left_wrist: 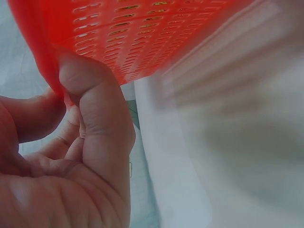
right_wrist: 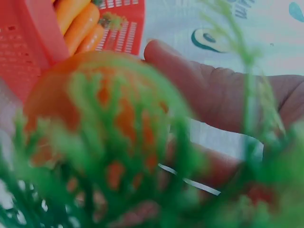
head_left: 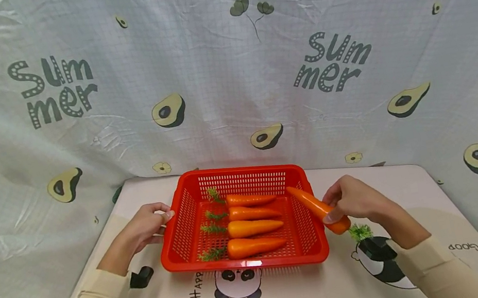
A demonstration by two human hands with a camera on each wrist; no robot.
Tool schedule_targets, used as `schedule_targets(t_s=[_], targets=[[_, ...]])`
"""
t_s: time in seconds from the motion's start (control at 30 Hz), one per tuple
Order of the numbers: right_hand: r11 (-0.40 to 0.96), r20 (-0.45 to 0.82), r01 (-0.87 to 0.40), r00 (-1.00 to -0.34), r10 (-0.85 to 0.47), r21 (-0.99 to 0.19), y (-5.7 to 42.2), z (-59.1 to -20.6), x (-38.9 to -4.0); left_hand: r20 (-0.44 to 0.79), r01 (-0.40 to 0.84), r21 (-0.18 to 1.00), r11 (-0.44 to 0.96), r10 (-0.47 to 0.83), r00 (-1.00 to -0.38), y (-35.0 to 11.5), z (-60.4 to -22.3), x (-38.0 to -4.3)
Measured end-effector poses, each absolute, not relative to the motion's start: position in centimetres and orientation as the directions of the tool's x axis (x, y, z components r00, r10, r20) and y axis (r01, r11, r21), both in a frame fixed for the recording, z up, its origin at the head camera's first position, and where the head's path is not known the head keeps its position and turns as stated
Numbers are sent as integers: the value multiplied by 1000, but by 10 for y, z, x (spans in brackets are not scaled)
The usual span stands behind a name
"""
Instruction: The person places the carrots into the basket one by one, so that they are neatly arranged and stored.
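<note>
A red plastic basket (head_left: pixel 242 172) with slotted walls stands on the table. My left hand (head_left: pixel 147 227) pinches its left rim between thumb and fingers, as the left wrist view shows close up. Several orange carrots (head_left: pixel 255 227) lie in a row inside, green tops to the left. Over the right rim, my right hand (head_left: pixel 352 199) grips another carrot (head_left: pixel 310 203) near its thick end. This one slants, its tip over the basket's inside and its leafy top (head_left: pixel 361 232) outside on the right. In the right wrist view, blurred greens (right_wrist: pixel 118 123) cover much of the held carrot.
A pale tablecloth (head_left: pixel 309 294) printed with pandas and words covers the table. Behind it hangs a light curtain (head_left: pixel 215 59) with avocado and "summer" prints, close to the basket's back wall.
</note>
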State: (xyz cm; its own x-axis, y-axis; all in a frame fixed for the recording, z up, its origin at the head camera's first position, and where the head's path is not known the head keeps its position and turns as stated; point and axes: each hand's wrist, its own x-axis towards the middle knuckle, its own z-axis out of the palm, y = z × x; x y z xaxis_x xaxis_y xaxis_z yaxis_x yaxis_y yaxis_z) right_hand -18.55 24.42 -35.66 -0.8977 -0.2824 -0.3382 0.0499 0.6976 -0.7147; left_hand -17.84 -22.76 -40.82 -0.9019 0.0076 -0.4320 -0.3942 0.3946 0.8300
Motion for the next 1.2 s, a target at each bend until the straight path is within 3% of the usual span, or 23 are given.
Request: schedule_targets(t_s=[0.73, 1.2], targets=[[694, -362, -64, -817, -449, -717, 202, -347, -195, -437, -401, 824, 400, -2, -899, -228, -409, -179], [670, -310, -247, -740, -597, -700, 175, -354, -199, -431, -399, 825, 400, -9, -902, -226, -408, -177]])
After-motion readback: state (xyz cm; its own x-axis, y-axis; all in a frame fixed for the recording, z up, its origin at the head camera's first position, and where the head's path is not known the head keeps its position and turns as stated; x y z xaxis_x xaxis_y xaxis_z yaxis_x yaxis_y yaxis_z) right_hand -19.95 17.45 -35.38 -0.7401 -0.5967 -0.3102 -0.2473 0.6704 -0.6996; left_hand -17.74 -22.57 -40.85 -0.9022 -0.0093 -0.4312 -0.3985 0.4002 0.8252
